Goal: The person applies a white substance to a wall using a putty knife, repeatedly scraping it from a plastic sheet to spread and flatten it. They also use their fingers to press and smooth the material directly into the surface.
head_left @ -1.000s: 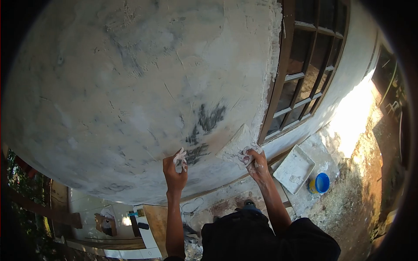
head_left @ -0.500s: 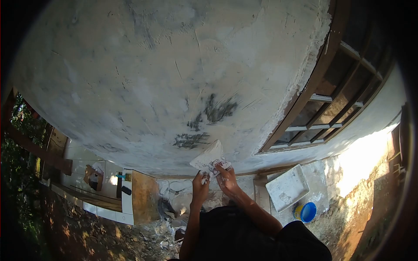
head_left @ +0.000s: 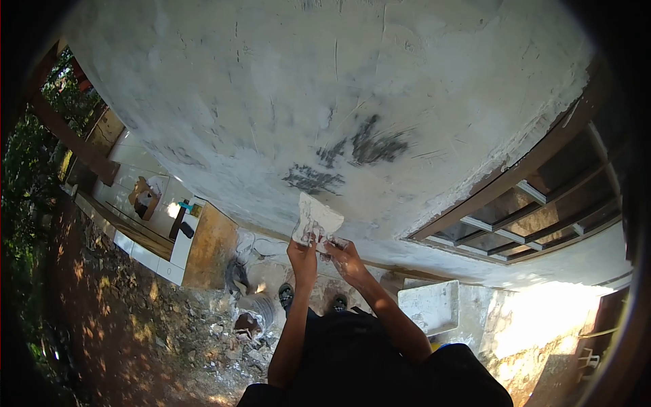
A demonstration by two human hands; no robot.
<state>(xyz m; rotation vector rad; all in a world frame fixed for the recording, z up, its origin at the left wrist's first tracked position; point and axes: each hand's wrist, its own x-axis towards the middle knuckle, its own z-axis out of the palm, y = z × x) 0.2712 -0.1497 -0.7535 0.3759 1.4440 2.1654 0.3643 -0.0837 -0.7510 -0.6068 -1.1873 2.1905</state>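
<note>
A broad putty knife [head_left: 321, 213], pale and smeared with white putty, points up toward the wall in front of me. My left hand [head_left: 302, 259] is closed at the lower left of its blade, thumb pressed near the putty. On the other side my right hand [head_left: 344, 259] grips the tool's base, with white smears over the fingers. Both hands are close together, and the handle is hidden by them. Behind the blade rises the grey-white plastered wall [head_left: 258, 102], which bears dark scuffed patches [head_left: 378, 144] just above the knife.
A white tray [head_left: 428, 306] smeared with putty lies low on the right. A brown-framed window [head_left: 536, 203] is set in the wall at right. To the left stands a tiled ledge [head_left: 175, 261] with small items. A torn sack [head_left: 252, 319] and rubble [head_left: 196, 332] lie on the ground.
The view has shifted, and the blade has turned more upright. My left hand has come up to the blade. The blue bucket beside the tray is now mostly hidden.
</note>
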